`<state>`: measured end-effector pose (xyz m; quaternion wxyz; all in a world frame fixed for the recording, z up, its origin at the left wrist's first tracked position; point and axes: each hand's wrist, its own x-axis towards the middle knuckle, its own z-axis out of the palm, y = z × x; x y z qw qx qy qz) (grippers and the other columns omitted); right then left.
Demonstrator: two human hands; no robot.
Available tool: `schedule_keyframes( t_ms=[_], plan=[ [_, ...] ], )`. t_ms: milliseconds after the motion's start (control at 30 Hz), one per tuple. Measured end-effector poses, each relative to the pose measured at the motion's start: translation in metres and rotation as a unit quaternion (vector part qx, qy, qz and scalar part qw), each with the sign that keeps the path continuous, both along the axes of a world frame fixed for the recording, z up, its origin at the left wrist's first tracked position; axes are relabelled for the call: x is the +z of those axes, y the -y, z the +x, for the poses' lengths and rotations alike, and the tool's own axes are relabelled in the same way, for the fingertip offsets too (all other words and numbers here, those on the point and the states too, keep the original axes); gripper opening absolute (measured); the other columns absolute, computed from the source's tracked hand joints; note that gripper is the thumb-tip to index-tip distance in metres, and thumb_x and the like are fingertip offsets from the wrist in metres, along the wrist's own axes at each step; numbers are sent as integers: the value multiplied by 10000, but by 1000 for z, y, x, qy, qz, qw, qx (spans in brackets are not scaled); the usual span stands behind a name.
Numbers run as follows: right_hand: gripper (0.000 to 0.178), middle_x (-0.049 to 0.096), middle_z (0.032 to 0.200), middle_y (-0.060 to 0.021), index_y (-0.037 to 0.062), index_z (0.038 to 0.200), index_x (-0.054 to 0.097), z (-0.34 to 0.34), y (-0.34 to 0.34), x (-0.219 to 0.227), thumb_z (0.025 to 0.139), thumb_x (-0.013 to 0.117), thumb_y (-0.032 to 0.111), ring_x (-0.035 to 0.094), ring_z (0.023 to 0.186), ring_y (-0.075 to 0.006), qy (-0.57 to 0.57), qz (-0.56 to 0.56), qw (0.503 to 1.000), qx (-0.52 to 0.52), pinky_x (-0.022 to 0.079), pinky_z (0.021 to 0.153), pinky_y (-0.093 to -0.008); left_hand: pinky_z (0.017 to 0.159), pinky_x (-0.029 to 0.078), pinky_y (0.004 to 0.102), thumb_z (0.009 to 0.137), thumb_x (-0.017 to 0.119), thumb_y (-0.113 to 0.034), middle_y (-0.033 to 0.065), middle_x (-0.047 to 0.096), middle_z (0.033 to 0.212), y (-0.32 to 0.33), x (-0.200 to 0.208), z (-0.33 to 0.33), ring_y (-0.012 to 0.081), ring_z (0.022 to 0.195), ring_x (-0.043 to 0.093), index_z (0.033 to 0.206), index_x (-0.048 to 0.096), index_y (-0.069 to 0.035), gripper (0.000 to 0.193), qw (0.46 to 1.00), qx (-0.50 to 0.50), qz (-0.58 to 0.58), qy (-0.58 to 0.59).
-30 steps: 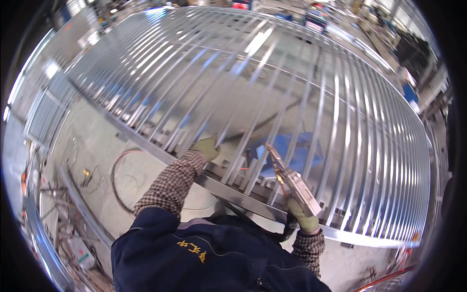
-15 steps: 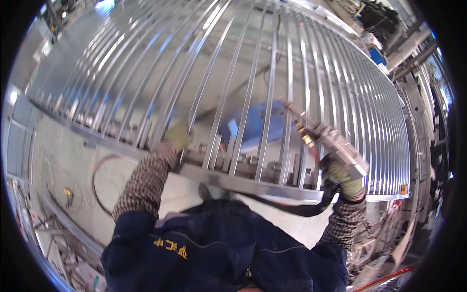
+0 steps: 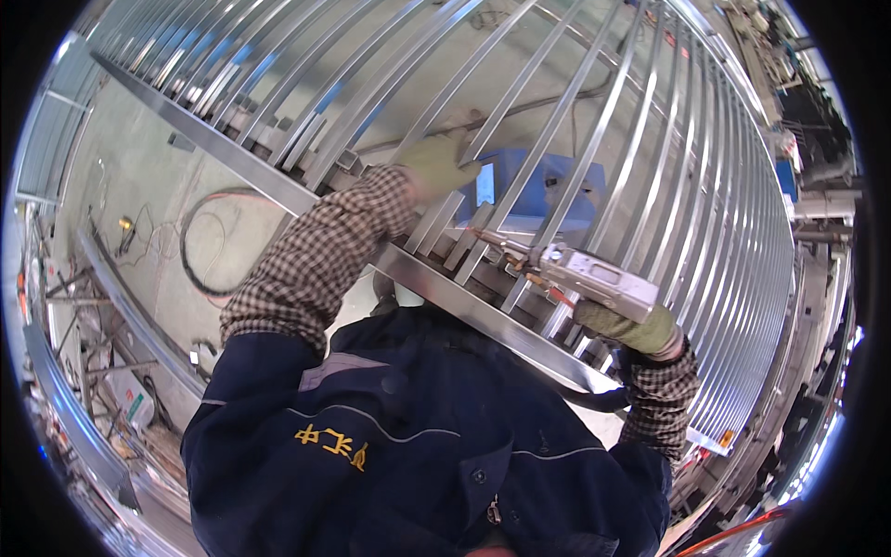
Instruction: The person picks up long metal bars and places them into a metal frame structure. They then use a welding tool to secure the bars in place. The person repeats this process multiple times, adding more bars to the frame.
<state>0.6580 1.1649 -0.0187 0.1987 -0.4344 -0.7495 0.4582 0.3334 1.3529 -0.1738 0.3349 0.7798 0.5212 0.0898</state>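
Observation:
My left hand (image 3: 434, 169), in a pale green glove, is on the metal frame, its thumb and fingers closed around one of the slim silver bars (image 3: 520, 91). The glove hides that bar's grip point. Gripped in my gloved right hand (image 3: 631, 327) is a silver welding gun (image 3: 599, 278) with a boxy body. Its thin copper-coloured nozzle points left, with the tip over the bars' near ends, right of and below my left hand. Short bar stubs and the near rail (image 3: 473, 302) of the frame lie beneath the nozzle.
A blue machine or case (image 3: 548, 190) is visible below the bars. A coiled dark hose (image 3: 190, 246) and thin cables lie on the floor at left. Long metal profiles (image 3: 139, 311) and stands fill the far left; more equipment lines the right side.
My left hand has moved right and away from me, to another place on the bars. The welding gun has come left, its nozzle nearer the near rail. The whole view has turned.

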Motion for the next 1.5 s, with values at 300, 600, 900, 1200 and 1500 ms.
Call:
schedule_keyframes(
  t_ms=[300,600,900,1200,1500],
  plan=[
    [523,743,1078,-50,18,1468,614,-11,-42,-20,989,772,153,681,856,-112,-31,-380,924,-42,575,754,-295,1075,518,503,1058,474,-467,317,694,1301,-2,-31,14,450,1203,688,1546,413,28,698,989,-41,-101,-96],
    [503,756,1220,-102,16,1451,635,-24,-65,-60,995,777,176,711,1035,-158,-90,-317,942,67,571,908,-306,1076,519,493,1037,507,-450,304,704,1291,1,-16,11,448,1197,690,1564,397,19,714,984,-44,-140,-106],
    [468,738,1333,-124,36,1410,677,-46,-73,-59,994,801,210,708,1160,-191,-81,-370,923,71,562,984,-324,1021,543,512,1029,519,-396,314,715,1239,1,-28,16,453,1142,714,1536,394,57,692,978,-43,-168,-117],
    [418,729,1347,-132,20,1389,686,-55,-72,-64,1008,779,163,702,1211,-228,-93,-331,935,89,555,1026,-332,970,576,500,1013,544,-346,298,737,1198,0,-24,18,439,1099,735,1543,341,119,734,973,-57,-175,-140],
    [438,729,1344,-126,22,1395,679,-58,-74,-65,1005,792,185,690,1208,-204,-86,-359,927,74,548,1032,-326,931,578,522,1040,511,-372,316,735,1152,3,-27,17,459,1044,744,1460,417,88,631,976,-58,-157,-136]
  ],
)
